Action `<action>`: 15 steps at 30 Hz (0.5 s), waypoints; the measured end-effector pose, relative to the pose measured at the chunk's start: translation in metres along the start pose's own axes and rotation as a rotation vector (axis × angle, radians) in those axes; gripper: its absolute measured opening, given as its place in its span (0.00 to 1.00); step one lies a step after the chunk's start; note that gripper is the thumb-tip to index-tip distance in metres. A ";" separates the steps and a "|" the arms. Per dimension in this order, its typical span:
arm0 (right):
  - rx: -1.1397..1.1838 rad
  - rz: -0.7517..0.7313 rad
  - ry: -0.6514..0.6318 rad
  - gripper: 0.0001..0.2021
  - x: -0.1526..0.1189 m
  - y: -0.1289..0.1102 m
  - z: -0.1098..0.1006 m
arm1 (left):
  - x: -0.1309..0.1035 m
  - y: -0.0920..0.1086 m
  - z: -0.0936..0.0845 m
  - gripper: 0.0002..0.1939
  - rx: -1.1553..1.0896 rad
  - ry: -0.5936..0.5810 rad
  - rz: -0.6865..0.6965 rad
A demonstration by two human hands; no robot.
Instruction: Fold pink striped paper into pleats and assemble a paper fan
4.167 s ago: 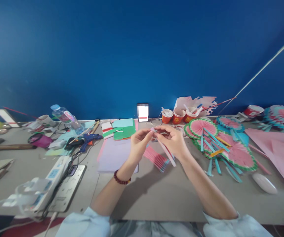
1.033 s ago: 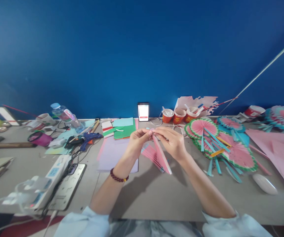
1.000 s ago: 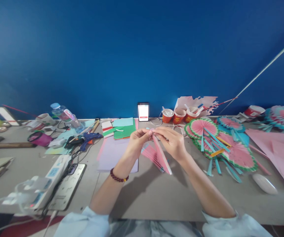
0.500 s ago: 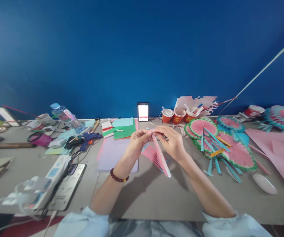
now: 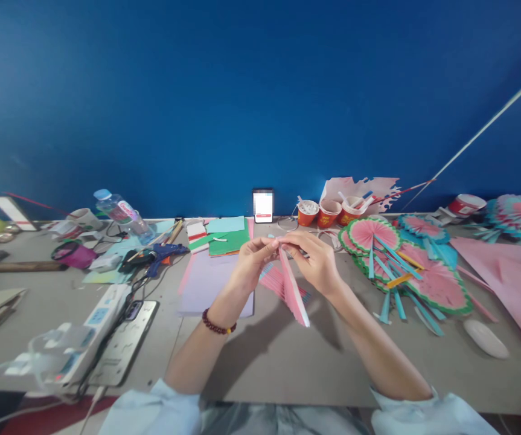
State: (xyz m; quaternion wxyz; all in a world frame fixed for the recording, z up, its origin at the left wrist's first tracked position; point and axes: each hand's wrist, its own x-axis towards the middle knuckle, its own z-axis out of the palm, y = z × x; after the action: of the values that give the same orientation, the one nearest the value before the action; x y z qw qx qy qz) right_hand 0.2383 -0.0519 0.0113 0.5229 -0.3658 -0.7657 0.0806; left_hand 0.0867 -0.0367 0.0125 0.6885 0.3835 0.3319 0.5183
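Observation:
Both hands meet over the middle of the table, raised above its top. Between thumb and fingers, my left hand [image 5: 255, 260] pinches the upper end of a pink pleated paper strip [image 5: 293, 291]. At the same end my right hand [image 5: 312, 257] grips it too, fingertips touching the left ones. The strip hangs down toward me with a pale lower edge. On the table behind it lies another pink folded paper piece [image 5: 273, 279], partly covered. Left of the hands sits a stack of lilac paper [image 5: 206, 284]. My fingers hide the strip's top end.
Several pink and green paper fans [image 5: 373, 235] with blue strips lie to the right, near a white mouse [image 5: 485, 338]. Red paper cups [image 5: 308, 212] and an upright phone [image 5: 263, 205] stand along the wall. Leftward are a glue gun [image 5: 160, 257], a bottle [image 5: 122, 211] and a power strip [image 5: 95, 329].
The lower end of the pink pleated strip has swung slightly left and turned, so more of its pleated face shows. My hands stay in nearly the same place.

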 end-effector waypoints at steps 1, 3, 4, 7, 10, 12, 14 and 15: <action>0.006 0.002 -0.002 0.10 0.000 0.000 0.000 | 0.000 0.000 0.000 0.11 0.002 0.000 0.002; 0.018 0.006 -0.009 0.09 0.001 -0.001 -0.001 | 0.000 0.000 0.000 0.11 0.009 -0.002 0.011; 0.024 0.012 -0.016 0.09 0.001 -0.001 -0.002 | 0.000 -0.001 0.000 0.11 0.014 -0.005 0.016; 0.043 0.048 -0.036 0.08 0.002 0.001 -0.004 | 0.000 -0.002 -0.001 0.11 0.034 -0.024 0.030; 0.071 0.086 -0.044 0.07 0.001 0.002 -0.004 | 0.001 -0.003 -0.001 0.11 0.037 -0.030 0.027; 0.091 0.105 -0.049 0.07 0.001 0.002 -0.004 | 0.001 -0.003 -0.001 0.11 0.033 -0.028 0.013; 0.113 0.139 -0.048 0.05 0.001 0.001 -0.004 | 0.001 -0.003 -0.001 0.11 0.033 -0.025 0.004; 0.124 0.157 -0.047 0.05 0.001 0.001 -0.004 | 0.001 -0.003 -0.001 0.11 0.035 -0.023 0.002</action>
State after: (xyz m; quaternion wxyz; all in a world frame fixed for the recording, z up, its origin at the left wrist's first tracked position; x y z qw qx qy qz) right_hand 0.2415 -0.0519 0.0130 0.5185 -0.3895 -0.7403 0.1772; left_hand 0.0875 -0.0359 0.0096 0.6850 0.4018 0.3323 0.5089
